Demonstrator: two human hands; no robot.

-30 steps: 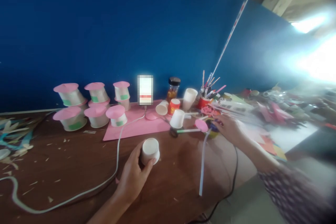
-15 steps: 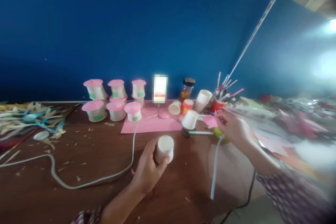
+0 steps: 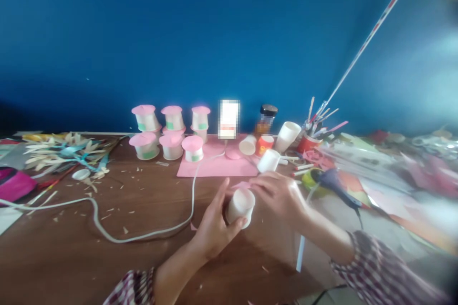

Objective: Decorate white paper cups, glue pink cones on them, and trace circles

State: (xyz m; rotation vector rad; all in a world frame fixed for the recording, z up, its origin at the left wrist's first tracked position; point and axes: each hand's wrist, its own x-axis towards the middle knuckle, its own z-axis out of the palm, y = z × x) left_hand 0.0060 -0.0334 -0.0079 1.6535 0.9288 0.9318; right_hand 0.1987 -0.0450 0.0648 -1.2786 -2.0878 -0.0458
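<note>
My left hand [image 3: 218, 226] is wrapped round a white paper cup [image 3: 239, 212] above the brown table, thumb in front and fingers behind. My right hand [image 3: 281, 195] is just beside the cup's top, its fingers pinching a pink paper disc [image 3: 242, 185] at the cup's far rim. Part of the disc is hidden by the fingers, and I cannot tell whether it touches the cup. Behind my hands, another white cup [image 3: 268, 160] lies tilted at the edge of a pink sheet [image 3: 214, 167].
Paper cups with pink discs [image 3: 143, 140] stand stacked at the back left. A white cable [image 3: 143, 238] winds across the table. On the right are a glue gun [image 3: 339, 186], a red cup of brushes [image 3: 308, 143] and paper scraps. A lidded jar [image 3: 268, 110] stands behind.
My right hand has carried the pink disc leftward from beside the red cup to the top of the held cup. The view has turned slightly left.
</note>
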